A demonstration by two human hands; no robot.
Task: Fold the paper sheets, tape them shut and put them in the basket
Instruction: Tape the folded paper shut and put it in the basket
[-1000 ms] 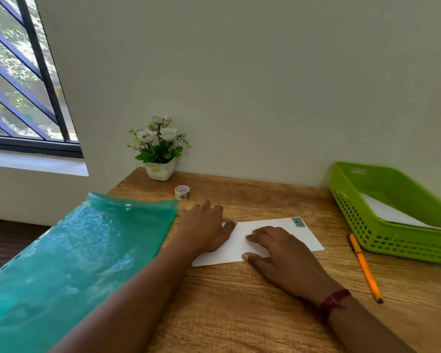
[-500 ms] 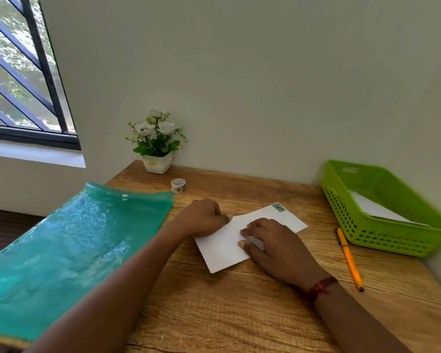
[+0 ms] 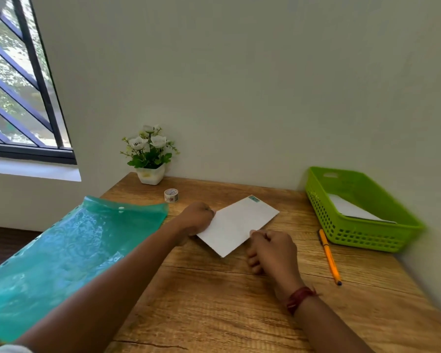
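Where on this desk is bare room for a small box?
Free: the near desk between the forearms, the strip along the wall from tape roll to basket. Crowded: green folder covers the left; left hand and right hand hold the folded paper mid-desk; pencil lies beside the basket.

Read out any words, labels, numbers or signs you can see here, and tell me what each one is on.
No text here can be read.
Tape roll: coloured print, too small to read.
Teal tape strip at the far corner of the folded paper: a dark mark, too blurred to read.
Orange pen: no lettering visible.
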